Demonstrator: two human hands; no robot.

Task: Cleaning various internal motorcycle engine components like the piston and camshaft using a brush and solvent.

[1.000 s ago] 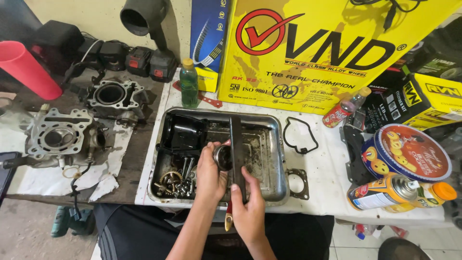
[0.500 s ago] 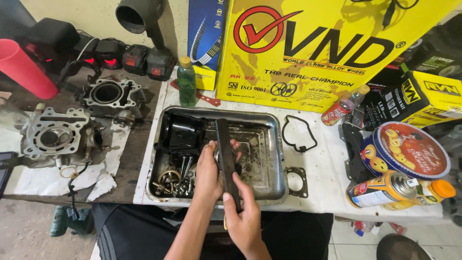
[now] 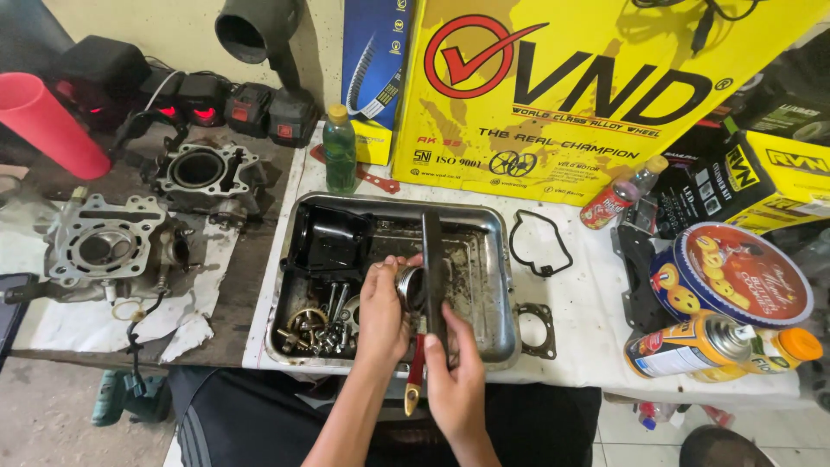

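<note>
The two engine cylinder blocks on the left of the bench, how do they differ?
The nearer cylinder block is pale silver-grey and lies on white paper; the farther cylinder block looks darker and rests on the bare dark bench. The nearer one looks larger in the picture and sits closer to the bench's front edge; the farther one sits back by the black battery packs. Both face up with a round bore open, and neither hand touches them.

Over a dented rectangular steel tray [image 3: 484, 227]: left hand [image 3: 383, 313] gripping a round metal piston [image 3: 409, 287], right hand [image 3: 456, 380] pressing a long flat dark file [image 3: 433, 268] against it. Loose bolts [image 3: 330, 324] and black plastic cover [image 3: 328, 239] inside tray. Red-handled tool [image 3: 414, 374] between both hands.
</note>
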